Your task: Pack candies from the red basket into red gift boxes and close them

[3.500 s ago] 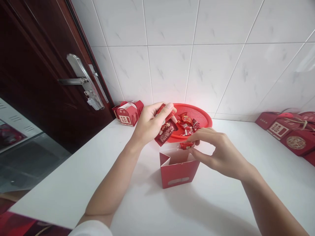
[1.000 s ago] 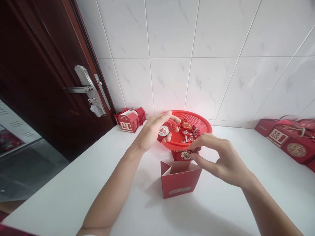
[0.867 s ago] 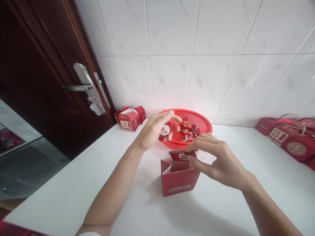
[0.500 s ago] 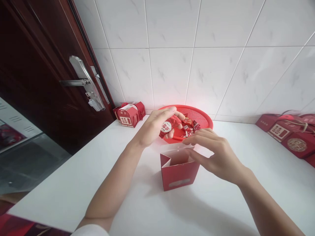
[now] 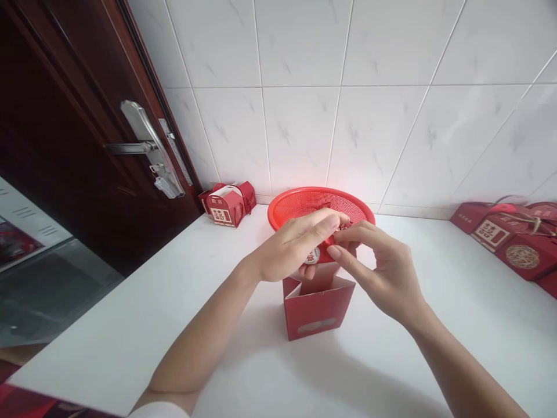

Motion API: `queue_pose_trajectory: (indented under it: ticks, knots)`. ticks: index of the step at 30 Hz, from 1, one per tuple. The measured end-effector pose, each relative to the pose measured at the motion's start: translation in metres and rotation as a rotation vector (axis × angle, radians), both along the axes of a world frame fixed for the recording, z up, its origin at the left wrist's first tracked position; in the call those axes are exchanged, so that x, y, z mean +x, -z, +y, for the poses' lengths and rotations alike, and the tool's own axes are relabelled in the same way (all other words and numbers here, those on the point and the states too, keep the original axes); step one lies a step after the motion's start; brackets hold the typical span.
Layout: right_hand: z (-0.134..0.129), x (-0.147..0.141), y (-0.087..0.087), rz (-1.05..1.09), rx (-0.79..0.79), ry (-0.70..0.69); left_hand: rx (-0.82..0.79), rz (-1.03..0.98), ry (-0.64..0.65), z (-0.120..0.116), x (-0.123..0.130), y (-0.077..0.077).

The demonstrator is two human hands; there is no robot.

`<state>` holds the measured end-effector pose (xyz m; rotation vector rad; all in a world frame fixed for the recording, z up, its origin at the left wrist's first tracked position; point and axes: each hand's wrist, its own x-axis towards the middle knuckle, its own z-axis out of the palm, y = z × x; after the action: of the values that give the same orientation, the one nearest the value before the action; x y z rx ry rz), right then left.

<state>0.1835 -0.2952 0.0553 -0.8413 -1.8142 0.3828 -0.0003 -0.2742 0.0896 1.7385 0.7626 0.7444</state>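
My left hand (image 5: 291, 244) is curled around a red wrapped packet (image 5: 312, 256) with a round white label; its palm hides much of what it holds. Thumb and forefinger of my right hand (image 5: 387, 270) pinch at the red wrapping beside the left fingers. Directly beneath both hands stands an open red paper box (image 5: 319, 313), its top flaps up and a cut-out window low on the front. Behind the hands sits a red mesh basket (image 5: 282, 203); its contents are mostly covered by my fingers.
Folded red gift boxes (image 5: 226, 206) rest against the wall at the left. More red boxes tied with cord (image 5: 509, 238) lie at the right edge of the white table (image 5: 195, 302). A dark door (image 5: 65, 87) with a metal handle (image 5: 130, 148) is on the left.
My left hand has moved right and down with the packet, from the basket to above the box. My right fingers have left the box's rim and closed at the packet.
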Motion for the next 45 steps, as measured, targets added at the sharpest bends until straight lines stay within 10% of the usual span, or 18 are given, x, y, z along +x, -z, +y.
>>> queue_pose_trajectory:
  ticks: [17, 45]
  knots:
    - [0.007, 0.005, -0.001, 0.253, -0.067, 0.097, 0.276, 0.122, -0.274, 0.007, -0.021, -0.003]
    - [0.007, 0.005, 0.007, 0.169, 0.052, 0.137, 0.358, 0.035, -0.247, 0.013, -0.017, 0.005]
